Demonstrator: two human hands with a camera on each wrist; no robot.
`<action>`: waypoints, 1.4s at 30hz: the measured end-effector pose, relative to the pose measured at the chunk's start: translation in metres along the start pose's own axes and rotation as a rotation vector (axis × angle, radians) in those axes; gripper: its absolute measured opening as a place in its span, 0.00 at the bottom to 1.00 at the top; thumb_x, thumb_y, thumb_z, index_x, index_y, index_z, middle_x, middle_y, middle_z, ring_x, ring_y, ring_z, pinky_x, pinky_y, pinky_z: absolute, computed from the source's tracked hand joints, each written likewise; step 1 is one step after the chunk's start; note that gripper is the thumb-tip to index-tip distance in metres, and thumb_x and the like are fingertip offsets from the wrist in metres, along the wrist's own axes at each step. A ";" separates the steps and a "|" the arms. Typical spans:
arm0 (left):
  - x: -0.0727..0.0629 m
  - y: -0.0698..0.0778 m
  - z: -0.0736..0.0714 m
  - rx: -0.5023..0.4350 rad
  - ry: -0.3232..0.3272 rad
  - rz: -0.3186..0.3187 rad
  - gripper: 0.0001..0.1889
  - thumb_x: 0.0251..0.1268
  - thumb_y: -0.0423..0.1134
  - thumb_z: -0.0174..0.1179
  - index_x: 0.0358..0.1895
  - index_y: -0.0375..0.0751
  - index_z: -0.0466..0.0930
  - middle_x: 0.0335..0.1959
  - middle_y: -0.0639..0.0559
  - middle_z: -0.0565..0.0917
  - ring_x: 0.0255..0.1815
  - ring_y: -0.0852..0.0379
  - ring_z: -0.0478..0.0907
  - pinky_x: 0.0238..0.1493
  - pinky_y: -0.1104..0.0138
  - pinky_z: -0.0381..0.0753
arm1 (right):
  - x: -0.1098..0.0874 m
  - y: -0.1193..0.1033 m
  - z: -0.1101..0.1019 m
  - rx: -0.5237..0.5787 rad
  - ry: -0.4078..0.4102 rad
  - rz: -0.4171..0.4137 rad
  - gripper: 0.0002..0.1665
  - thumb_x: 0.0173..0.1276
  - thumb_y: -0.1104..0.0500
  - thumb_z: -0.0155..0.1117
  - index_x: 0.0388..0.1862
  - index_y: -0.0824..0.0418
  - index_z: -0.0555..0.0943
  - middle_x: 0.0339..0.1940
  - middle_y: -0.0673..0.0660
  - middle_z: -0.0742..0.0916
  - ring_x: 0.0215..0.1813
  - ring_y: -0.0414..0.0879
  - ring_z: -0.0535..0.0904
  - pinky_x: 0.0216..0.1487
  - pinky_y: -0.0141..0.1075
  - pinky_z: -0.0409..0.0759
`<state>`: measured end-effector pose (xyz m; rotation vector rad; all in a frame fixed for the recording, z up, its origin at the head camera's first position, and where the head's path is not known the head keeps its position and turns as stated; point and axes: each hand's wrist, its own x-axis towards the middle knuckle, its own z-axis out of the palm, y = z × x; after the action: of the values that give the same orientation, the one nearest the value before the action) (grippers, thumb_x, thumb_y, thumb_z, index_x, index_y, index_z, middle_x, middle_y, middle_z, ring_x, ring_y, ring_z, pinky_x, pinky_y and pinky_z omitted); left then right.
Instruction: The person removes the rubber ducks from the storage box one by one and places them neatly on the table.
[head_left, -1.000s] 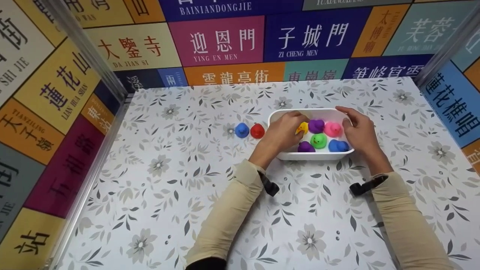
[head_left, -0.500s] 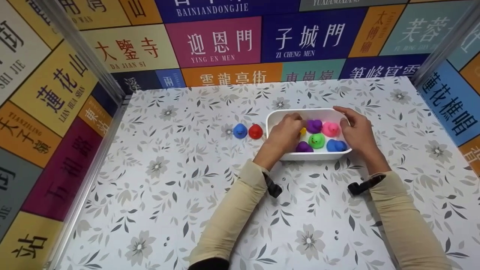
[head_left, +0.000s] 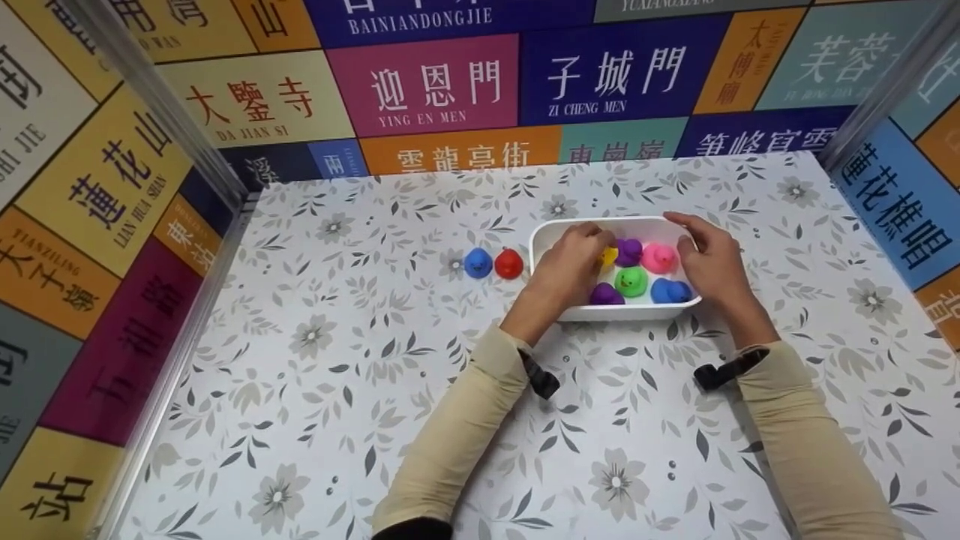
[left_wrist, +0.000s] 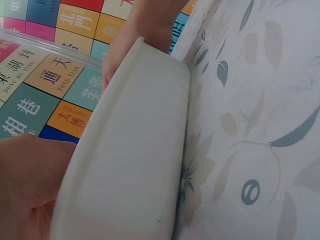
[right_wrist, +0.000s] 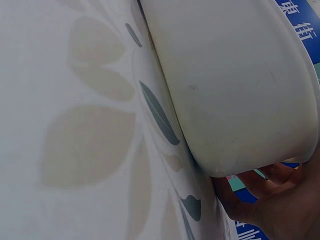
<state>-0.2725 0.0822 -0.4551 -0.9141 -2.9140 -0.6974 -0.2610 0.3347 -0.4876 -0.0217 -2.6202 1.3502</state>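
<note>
A white plastic tub [head_left: 634, 313] stands on the patterned tabletop with several small toy ducks inside. My left hand [head_left: 570, 266] reaches over its left end, fingers bent down round a yellow toy duck [head_left: 609, 256], which they partly hide. At the right end, my right hand [head_left: 716, 259] grips the tub, thumb at the inner side and fingers along the outside; the right wrist view shows these fingers [right_wrist: 245, 195] against the end wall. Near my left hand lie purple ducks [head_left: 628, 253] [head_left: 607, 294] and a green duck [head_left: 631, 282]. A pink duck [head_left: 659, 258] and blue duck [head_left: 670, 291] sit near my right hand.
Left of the tub, a blue toy duck [head_left: 478, 262] and a red one [head_left: 508, 263] stand side by side on the floral tabletop [head_left: 375, 337]. Panels with coloured signs [head_left: 427, 82] wall in the table's back and sides.
My left hand shifts slightly over the yellow duck, covering most of it at half a second ago and showing more now. The right hand keeps its place on the tub.
</note>
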 end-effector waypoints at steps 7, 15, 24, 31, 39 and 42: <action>-0.011 -0.005 -0.009 -0.020 0.060 0.053 0.18 0.77 0.32 0.64 0.65 0.49 0.86 0.66 0.49 0.83 0.69 0.53 0.79 0.70 0.69 0.82 | 0.000 0.000 0.001 -0.014 0.014 -0.009 0.27 0.83 0.63 0.50 0.75 0.51 0.81 0.77 0.61 0.82 0.83 0.59 0.72 0.85 0.55 0.67; -0.028 -0.018 -0.011 0.006 0.172 0.141 0.15 0.78 0.38 0.66 0.62 0.50 0.88 0.63 0.50 0.85 0.67 0.53 0.80 0.68 0.68 0.82 | 0.001 0.000 0.001 -0.001 0.008 -0.009 0.28 0.83 0.64 0.50 0.75 0.51 0.81 0.78 0.62 0.81 0.83 0.59 0.71 0.86 0.55 0.66; -0.041 -0.031 -0.018 -0.011 0.255 0.222 0.15 0.80 0.41 0.65 0.64 0.49 0.87 0.62 0.47 0.84 0.65 0.51 0.81 0.66 0.67 0.84 | 0.002 0.000 0.001 0.001 0.005 -0.003 0.28 0.83 0.63 0.50 0.76 0.51 0.81 0.78 0.61 0.81 0.84 0.58 0.71 0.86 0.55 0.66; -0.049 -0.042 -0.024 -0.043 0.307 0.257 0.16 0.79 0.43 0.67 0.64 0.49 0.87 0.62 0.49 0.84 0.65 0.53 0.81 0.65 0.68 0.85 | 0.002 0.000 0.001 0.007 -0.004 0.004 0.28 0.84 0.63 0.49 0.77 0.51 0.80 0.79 0.61 0.80 0.84 0.59 0.70 0.87 0.55 0.64; -0.056 -0.053 -0.029 -0.075 0.311 0.264 0.16 0.76 0.36 0.68 0.64 0.44 0.87 0.63 0.45 0.83 0.66 0.50 0.81 0.68 0.65 0.84 | 0.002 0.000 0.002 0.007 0.012 -0.010 0.28 0.83 0.63 0.49 0.75 0.50 0.81 0.77 0.60 0.82 0.83 0.57 0.72 0.86 0.53 0.66; -0.060 -0.058 -0.031 -0.077 0.313 0.262 0.17 0.76 0.35 0.68 0.64 0.43 0.87 0.63 0.44 0.83 0.65 0.49 0.82 0.68 0.65 0.84 | 0.002 0.001 0.002 0.007 0.012 -0.013 0.28 0.83 0.64 0.50 0.75 0.50 0.81 0.77 0.60 0.82 0.83 0.57 0.72 0.86 0.53 0.66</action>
<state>-0.2581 -0.0060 -0.4592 -1.0593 -2.4562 -0.8489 -0.2634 0.3335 -0.4892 -0.0116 -2.6010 1.3502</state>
